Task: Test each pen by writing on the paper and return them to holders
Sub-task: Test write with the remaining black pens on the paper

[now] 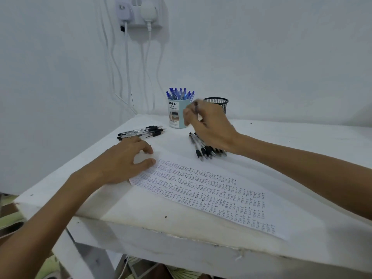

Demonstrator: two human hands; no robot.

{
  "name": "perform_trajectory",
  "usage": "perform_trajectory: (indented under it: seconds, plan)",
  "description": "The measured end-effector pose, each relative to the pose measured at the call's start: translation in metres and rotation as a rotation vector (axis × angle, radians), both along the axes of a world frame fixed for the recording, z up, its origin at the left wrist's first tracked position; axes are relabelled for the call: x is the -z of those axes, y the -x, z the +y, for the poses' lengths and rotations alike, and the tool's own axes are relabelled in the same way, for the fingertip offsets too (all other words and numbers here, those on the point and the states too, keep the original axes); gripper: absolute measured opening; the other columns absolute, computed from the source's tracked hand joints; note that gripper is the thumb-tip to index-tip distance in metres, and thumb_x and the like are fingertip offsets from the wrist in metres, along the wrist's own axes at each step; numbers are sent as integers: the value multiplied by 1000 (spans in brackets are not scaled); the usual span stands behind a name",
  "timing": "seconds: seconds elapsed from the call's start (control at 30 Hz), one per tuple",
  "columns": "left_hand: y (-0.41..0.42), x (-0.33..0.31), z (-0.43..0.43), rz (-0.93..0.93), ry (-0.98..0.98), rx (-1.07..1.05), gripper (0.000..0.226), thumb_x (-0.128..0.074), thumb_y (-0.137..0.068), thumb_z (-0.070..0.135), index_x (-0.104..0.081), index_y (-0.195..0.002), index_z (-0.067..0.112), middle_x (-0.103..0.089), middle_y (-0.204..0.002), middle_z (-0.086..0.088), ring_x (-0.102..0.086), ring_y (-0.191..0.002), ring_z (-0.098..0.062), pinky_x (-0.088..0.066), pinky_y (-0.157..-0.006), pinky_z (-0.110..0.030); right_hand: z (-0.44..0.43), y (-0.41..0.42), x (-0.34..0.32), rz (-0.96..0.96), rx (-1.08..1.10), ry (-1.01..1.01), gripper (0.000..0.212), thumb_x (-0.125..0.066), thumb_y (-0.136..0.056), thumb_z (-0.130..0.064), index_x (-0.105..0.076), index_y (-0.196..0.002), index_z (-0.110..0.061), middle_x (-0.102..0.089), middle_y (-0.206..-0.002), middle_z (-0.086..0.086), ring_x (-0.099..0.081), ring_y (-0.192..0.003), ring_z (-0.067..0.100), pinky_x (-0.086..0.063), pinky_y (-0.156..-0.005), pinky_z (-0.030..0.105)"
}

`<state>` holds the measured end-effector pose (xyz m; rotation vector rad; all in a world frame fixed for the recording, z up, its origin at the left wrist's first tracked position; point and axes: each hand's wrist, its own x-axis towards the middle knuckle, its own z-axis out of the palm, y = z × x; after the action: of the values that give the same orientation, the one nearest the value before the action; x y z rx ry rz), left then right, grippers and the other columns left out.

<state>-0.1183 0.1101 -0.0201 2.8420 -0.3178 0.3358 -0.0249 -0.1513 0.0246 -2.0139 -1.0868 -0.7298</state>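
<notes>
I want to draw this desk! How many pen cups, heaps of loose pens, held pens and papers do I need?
Pen cups: 2, blue cup and black mesh cup
Heaps of loose pens: 2, left heap and right heap
Held pens: 1, in the right hand
Papers: 1
Total: 6

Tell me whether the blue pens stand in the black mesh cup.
No, the blue pens stand in the light blue holder beside the mesh cup.

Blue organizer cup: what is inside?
Blue pens stand in the cup, tops up. Its wall hides their lower ends; the right hand, gripping a dark pen, covers its right side.
</notes>
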Motion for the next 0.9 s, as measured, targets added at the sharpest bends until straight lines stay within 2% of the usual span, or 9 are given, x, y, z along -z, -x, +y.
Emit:
perform_trajectory:
  seconds: [0.03,0.1,0.17,0.3,0.43,0.53,0.67,0.77,0.9]
  plan:
    - [1,-2,-4,-4,-31,0,37,-55,-93,59,-62,-120,35,-56,-118,18,-52,-112,-7,-47,-100,-39,-7,5,0,7,39,-37,39,-44,-107,-29,-67,-82,-9,-62,-79,0,-59,-71,11,-42,-66,20]
    - [4,-10,-11,10,-97,3,36,-57,-94,56,-62,-122,34,-56,-120,18,-53,-115,-9,-46,-100,-37,-19,15,-2,96,101,-101,48,-38,-109,-38,-70,-83,-14,-61,-68,-2,-57,-61,11,-45,-64,28]
    - [9,-18,-22,25,-124,25,36,-58,-95,55,-63,-124,34,-56,-121,19,-52,-115,-7,-44,-97,-31,-33,27,-4,316,103,-189,56,-35,-109,-47,-73,-85,-14,-64,-60,6,-58,-52,16,-49,-58,30]
    - [21,-22,-55,39,-102,92,40,-53,-95,62,-59,-127,38,-53,-126,21,-48,-117,-2,-41,-97,-28,-62,47,6,776,-81,-269,46,-48,-105,-43,-71,-101,-3,-77,-84,12,-70,-65,25,-50,-52,27]
    - [31,-5,-94,24,-79,165,68,-25,-84,82,-55,-127,39,-48,-132,20,-44,-121,-4,-46,-102,-38,-86,58,26,824,-62,-184,22,-65,-99,-25,-62,-83,-10,-63,-67,9,-54,-53,19,-37,-43,24]
    - [34,5,-121,16,-67,157,79,-16,-82,83,-51,-134,35,-46,-138,17,-40,-125,-5,-44,-104,-38,-98,62,32,924,-89,-198,23,-58,-102,-22,-62,-97,0,-69,-75,17,-58,-54,24,-34,-41,27]
    - [35,17,-139,-16,-61,103,83,-14,-80,85,-47,-135,33,-44,-136,18,-37,-125,-6,-38,-102,-34,-106,63,34,950,-81,-141,16,-56,-101,-12,-64,-98,2,-70,-78,18,-58,-59,25,-34,-41,26]
    - [37,20,-142,-43,-43,68,79,-17,-80,88,-46,-131,36,-43,-134,19,-36,-124,-6,-34,-101,-32,-110,64,34,931,-73,-88,8,-59,-95,0,-62,-88,-2,-66,-69,17,-51,-52,22,-32,-38,23]
    - [39,22,-140,-18,-15,67,81,-18,-78,90,-44,-133,38,-40,-138,21,-34,-128,-5,-32,-107,-33,-113,68,35,873,-68,-18,13,-61,-91,3,-60,-80,11,-64,-59,17,-43,-42,16,-36,-42,21]
